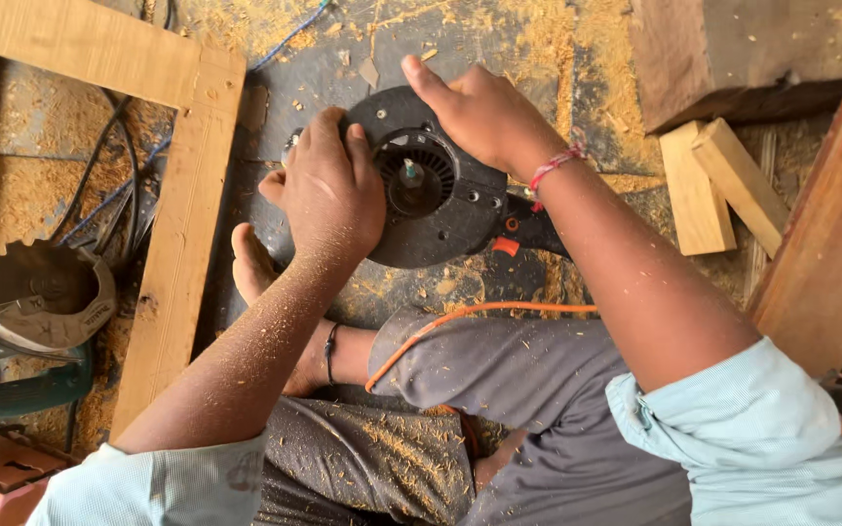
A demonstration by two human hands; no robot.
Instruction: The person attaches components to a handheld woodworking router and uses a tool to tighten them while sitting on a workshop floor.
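The left hand [328, 185] and right hand [479, 112] both grip a black router [440, 195] turned base-up on the sawdust-strewn floor [557, 49]. An orange cord [479, 314] crosses the lap. A wooden frame [182, 214] and circular saw [41, 302] lie left, wood offcuts [713, 180] right.

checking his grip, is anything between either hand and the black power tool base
Nothing visible: the left hand rests directly on the black power tool base at its left edge, and the right hand presses on its top edge.
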